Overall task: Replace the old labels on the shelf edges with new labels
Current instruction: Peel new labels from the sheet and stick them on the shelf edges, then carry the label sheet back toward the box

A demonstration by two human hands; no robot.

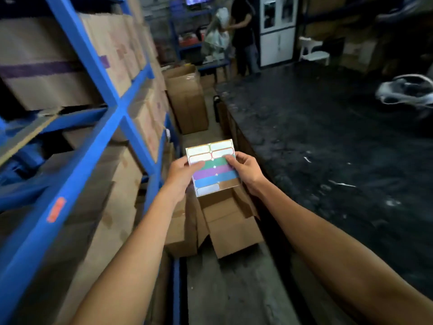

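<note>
Head view: both hands grasp a rectangular sheet of coloured sticker labels (pixel 212 167), with the left hand (pixel 181 175) pinching its left edge, thumb lying on the green strip, and the right hand (pixel 244 170) pinching its right edge, fingertips (pixel 228 158) on the upper rows. Well left of the left fingers, an orange rectangular label (pixel 56 209) sticks to the edge of the blue metal shelf frame (pixel 77 165). Below the fingers sits an open brown cardboard box (pixel 230 221)
</note>
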